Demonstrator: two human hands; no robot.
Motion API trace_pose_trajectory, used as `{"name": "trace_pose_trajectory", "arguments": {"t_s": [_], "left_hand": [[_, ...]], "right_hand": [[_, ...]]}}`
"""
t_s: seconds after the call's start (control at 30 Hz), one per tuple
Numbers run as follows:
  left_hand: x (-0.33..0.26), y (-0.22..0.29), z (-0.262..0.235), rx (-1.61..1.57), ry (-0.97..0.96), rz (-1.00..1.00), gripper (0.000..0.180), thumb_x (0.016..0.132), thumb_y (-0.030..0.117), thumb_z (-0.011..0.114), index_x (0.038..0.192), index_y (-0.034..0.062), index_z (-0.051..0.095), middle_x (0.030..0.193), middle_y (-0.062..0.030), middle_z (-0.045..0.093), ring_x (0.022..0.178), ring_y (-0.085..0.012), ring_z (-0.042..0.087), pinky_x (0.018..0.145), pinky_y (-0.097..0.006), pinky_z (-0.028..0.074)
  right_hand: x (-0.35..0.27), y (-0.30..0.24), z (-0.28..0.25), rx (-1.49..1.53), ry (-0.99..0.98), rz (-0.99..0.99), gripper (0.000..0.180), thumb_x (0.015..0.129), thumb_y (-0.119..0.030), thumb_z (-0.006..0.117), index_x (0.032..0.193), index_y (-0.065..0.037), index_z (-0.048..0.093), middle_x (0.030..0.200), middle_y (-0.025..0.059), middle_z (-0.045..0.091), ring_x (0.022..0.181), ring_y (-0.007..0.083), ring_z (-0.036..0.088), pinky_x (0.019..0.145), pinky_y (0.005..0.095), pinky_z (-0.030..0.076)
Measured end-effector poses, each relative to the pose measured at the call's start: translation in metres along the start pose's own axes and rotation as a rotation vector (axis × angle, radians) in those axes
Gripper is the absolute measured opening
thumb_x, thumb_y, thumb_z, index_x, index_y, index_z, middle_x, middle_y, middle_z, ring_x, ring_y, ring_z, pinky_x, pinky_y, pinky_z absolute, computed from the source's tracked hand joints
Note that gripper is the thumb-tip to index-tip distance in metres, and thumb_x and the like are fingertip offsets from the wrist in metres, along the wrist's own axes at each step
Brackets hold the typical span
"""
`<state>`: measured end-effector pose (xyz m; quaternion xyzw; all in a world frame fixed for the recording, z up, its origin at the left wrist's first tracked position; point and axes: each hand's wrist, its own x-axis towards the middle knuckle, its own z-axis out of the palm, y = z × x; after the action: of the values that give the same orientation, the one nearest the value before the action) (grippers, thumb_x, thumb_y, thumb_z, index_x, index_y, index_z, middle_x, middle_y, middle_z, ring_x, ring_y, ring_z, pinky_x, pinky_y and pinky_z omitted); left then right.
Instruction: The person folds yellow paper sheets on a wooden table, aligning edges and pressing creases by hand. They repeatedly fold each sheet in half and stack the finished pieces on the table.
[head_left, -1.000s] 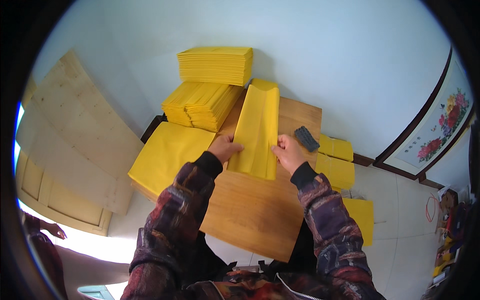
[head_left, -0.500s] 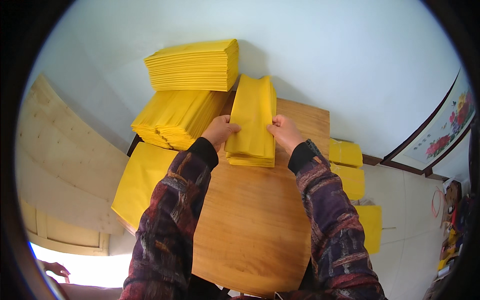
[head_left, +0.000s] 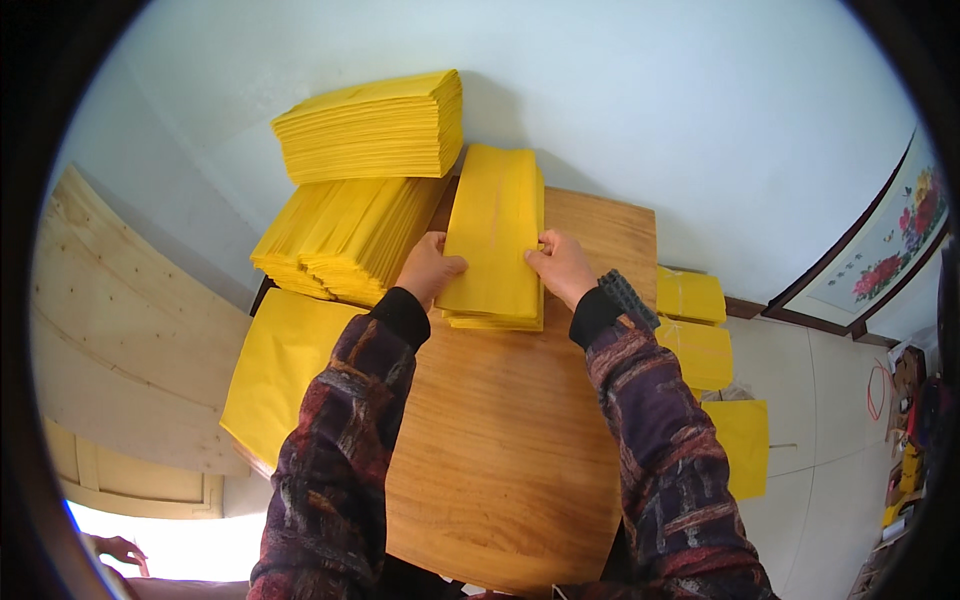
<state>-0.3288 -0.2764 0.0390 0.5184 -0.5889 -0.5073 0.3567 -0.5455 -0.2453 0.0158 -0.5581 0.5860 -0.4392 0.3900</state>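
Observation:
A narrow stack of folded yellow sheets (head_left: 492, 225), paper or thin cloth, lies lengthwise on the wooden table (head_left: 500, 440). My left hand (head_left: 430, 268) is closed at its left edge, thumb resting on top and fingers curled at the side. Across from it, my right hand (head_left: 562, 268) pinches the right edge in the same way. The top piece lies flat between them, with a faint lengthwise line. How many layers each hand grips is hidden.
Left of the stack are thick yellow bundles (head_left: 340, 235), with another bundle (head_left: 370, 130) on top. A wide yellow sheet (head_left: 285, 365) lies nearer. Yellow packs (head_left: 735, 445) stand on the right, beyond the table. A wall (head_left: 620, 90) rises behind. Another person's hand (head_left: 118, 548) shows at lower left.
The top yellow piece was wavy and raised at its far end and now lies flatter. Both hands keep their hold on its sides. The whole view has shifted slightly.

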Motion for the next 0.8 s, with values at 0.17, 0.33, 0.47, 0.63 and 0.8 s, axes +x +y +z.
{"name": "trace_pose_trajectory", "arguments": {"t_s": [0.17,0.33,0.47,0.63,0.8], "left_hand": [[-0.001,-0.01,0.003,0.618,0.185,0.199,0.065,0.081,0.025,0.066,0.139,0.0091,0.04,0.144,-0.0212,0.031,0.126,-0.0382,0.042,0.103,-0.047,0.038],[0.0,-0.012,0.019,0.905,0.069,0.22,0.066,0.087,0.049,0.055,0.146,0.0279,0.033,0.159,-0.0089,0.012,0.138,-0.0423,0.028,0.106,-0.06,0.029],[-0.007,-0.015,0.03,0.848,0.007,0.088,0.064,0.09,0.05,0.049,0.146,0.0209,0.034,0.158,-0.0124,0.015,0.14,-0.042,0.024,0.109,-0.053,0.028],[-0.01,-0.001,0.031,0.932,0.063,0.101,0.065,0.087,0.054,0.051,0.144,0.0258,0.037,0.158,-0.0095,0.014,0.136,-0.0407,0.032,0.104,-0.064,0.028],[-0.087,0.018,0.028,0.47,0.442,0.64,0.052,0.086,0.035,0.064,0.129,0.0081,0.052,0.134,-0.0186,0.049,0.119,-0.0377,0.05,0.099,-0.045,0.041]], "right_hand": [[0.003,0.012,0.003,-0.142,0.079,-0.044,0.044,0.088,-0.019,0.062,0.121,0.008,0.054,0.094,0.019,0.066,0.085,0.0256,0.064,0.076,0.0347,0.05],[0.004,0.022,0.005,-0.181,0.108,-0.076,0.046,0.088,-0.025,0.061,0.122,0.006,0.054,0.099,0.0218,0.065,0.089,0.0314,0.064,0.078,0.0394,0.049],[0.0,0.028,0.007,-0.2,0.084,-0.05,0.046,0.09,-0.027,0.059,0.123,0.005,0.053,0.098,0.0211,0.064,0.088,0.0315,0.063,0.078,0.0392,0.049],[-0.012,0.023,0.007,-0.193,0.204,0.014,0.045,0.092,-0.031,0.057,0.123,0.003,0.054,0.098,0.0182,0.064,0.088,0.0288,0.062,0.079,0.0368,0.049],[-0.106,0.014,-0.005,-0.073,0.166,-0.237,0.027,0.092,-0.018,0.059,0.112,0.002,0.056,0.092,0.0067,0.061,0.085,0.0148,0.057,0.078,0.0283,0.046]]}}
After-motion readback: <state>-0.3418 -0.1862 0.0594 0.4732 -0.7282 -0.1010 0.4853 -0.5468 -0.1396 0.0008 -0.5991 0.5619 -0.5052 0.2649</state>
